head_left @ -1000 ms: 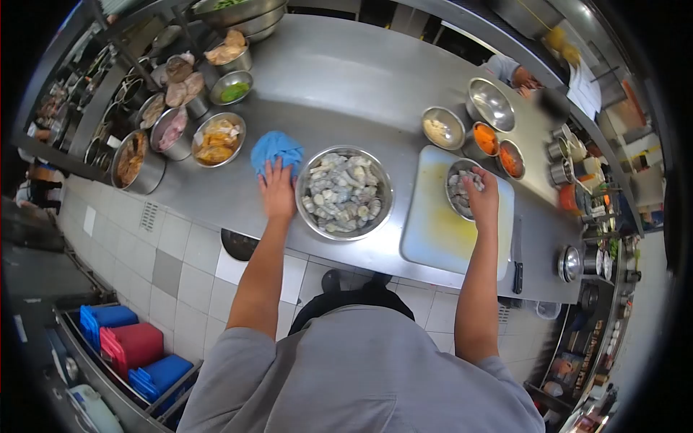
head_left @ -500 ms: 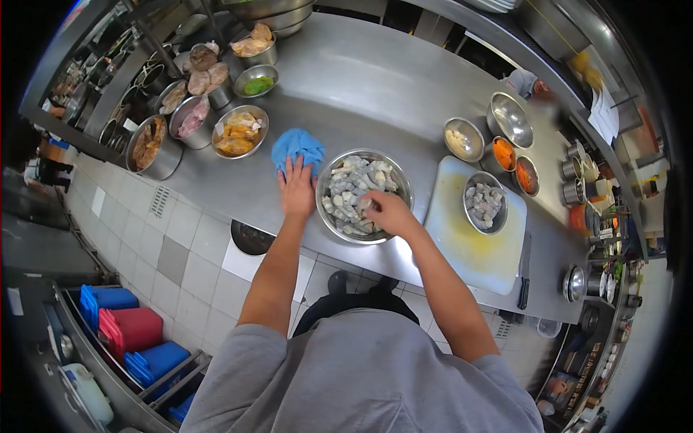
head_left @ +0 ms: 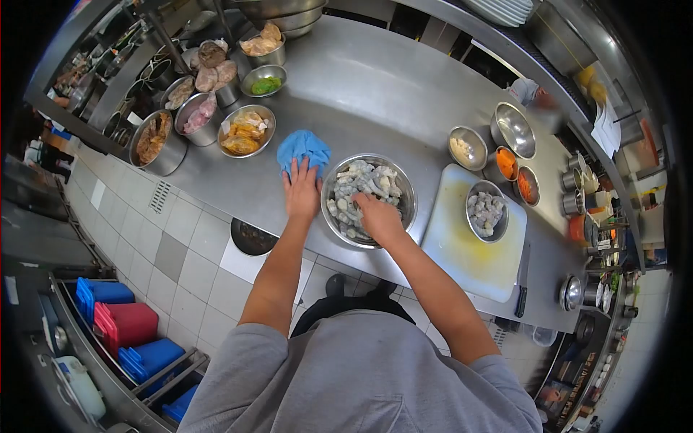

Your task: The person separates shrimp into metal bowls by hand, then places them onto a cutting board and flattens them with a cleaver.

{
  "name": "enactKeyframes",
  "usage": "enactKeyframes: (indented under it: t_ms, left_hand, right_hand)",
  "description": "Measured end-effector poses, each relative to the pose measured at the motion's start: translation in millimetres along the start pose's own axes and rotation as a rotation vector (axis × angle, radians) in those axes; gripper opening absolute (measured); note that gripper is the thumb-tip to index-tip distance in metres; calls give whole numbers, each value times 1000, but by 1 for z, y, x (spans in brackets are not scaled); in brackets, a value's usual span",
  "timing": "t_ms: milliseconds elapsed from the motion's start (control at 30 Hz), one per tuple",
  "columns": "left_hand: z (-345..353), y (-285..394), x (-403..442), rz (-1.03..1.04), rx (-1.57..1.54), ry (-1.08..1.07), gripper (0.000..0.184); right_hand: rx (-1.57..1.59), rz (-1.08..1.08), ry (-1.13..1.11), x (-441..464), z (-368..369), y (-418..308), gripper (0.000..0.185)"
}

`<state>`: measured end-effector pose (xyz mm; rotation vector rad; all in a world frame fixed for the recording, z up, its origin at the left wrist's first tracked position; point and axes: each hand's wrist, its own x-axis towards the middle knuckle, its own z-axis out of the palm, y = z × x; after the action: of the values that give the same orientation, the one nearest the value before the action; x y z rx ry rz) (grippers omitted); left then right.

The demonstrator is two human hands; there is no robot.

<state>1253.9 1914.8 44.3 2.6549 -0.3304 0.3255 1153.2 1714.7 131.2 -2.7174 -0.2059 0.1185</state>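
My left hand [head_left: 302, 190] lies flat on the steel counter with its fingers spread, and the fingertips rest on a crumpled blue cloth [head_left: 304, 146]. Beside it stands a large steel bowl [head_left: 411, 195] filled with raw grey shrimp [head_left: 367, 177]. Inside this bowl is my right hand [head_left: 380, 219], its fingers curled down and closed among the shrimp; the fingertips are partly hidden. To the right, a smaller steel bowl [head_left: 472, 225] of shrimp pieces sits on a white cutting board [head_left: 453, 249] with yellow stains.
A knife [head_left: 521, 299] lies along the board's right side. Bowls of pale chopped food [head_left: 462, 152], orange slices [head_left: 506, 164] and shreds [head_left: 528, 185] stand behind, near an empty steel bowl [head_left: 513, 128]. Meat containers [head_left: 159, 145] line the left; the counter's front edge is close to me.
My right hand has shifted left within the shrimp bowl, its fingers now deeper among the shrimp. My left hand stays on the counter against the cloth. The whole view has moved slightly.
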Motion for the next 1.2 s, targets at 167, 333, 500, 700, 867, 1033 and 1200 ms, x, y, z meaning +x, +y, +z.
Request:
enactKeyframes:
  t_ms: [167,333,500,700,867,1033,1200]
  left_hand:
    - [-3,1,0,-17,-11,-20,37]
    - [-4,3,0,-12,3,-6,36]
    - [0,1,0,-22,5,-17,36]
    - [1,2,1,-19,-5,-11,36]
    - [-2,3,1,-31,-18,-19,37]
    - [-1,1,1,-17,-12,-14,37]
    - [0,1,-1,4,-19,-8,37]
  right_hand:
    - [350,93,-136,-5,-28,18,35]
    - [1222,424,-45,17,-36,62,29]
    - [1385,527,87,39,-63,48,35]
    - [114,145,170,45,-3,48,56]
    - [146,221,-2,15,-10,8,64]
    - [579,85,16,-9,-27,24,70]
    - [1678,423,-91,-33,-57,47,59]
